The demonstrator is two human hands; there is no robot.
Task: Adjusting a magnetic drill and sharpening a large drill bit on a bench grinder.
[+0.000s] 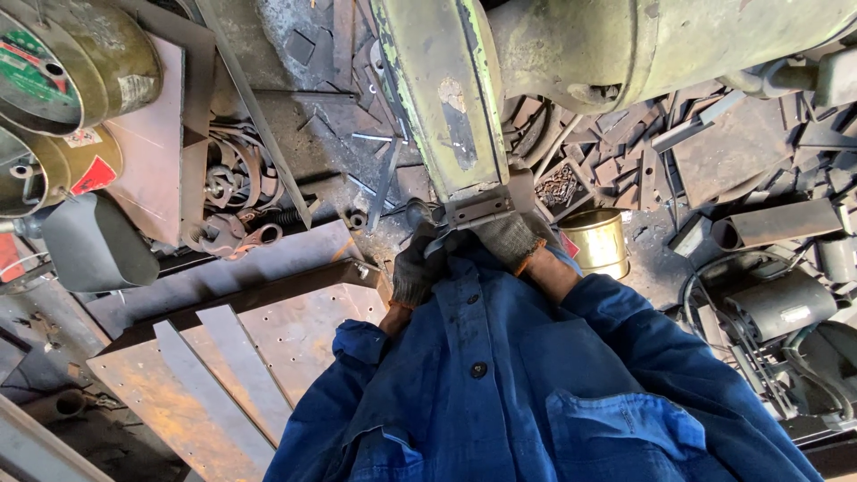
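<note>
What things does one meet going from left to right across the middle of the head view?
Grey padded seat → tangle of rusty metal rings → left hand → right hand → brass-coloured tin → grey metal tube.

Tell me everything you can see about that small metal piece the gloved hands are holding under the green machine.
The metal piece is a small grey bracket-like plate, dull and worn, with a ridge along it. It lies roughly level, pressed against the foot of the green machine arm. The right hand grips its right end, the left hand reaches beneath it. Both wear gloves.
</note>
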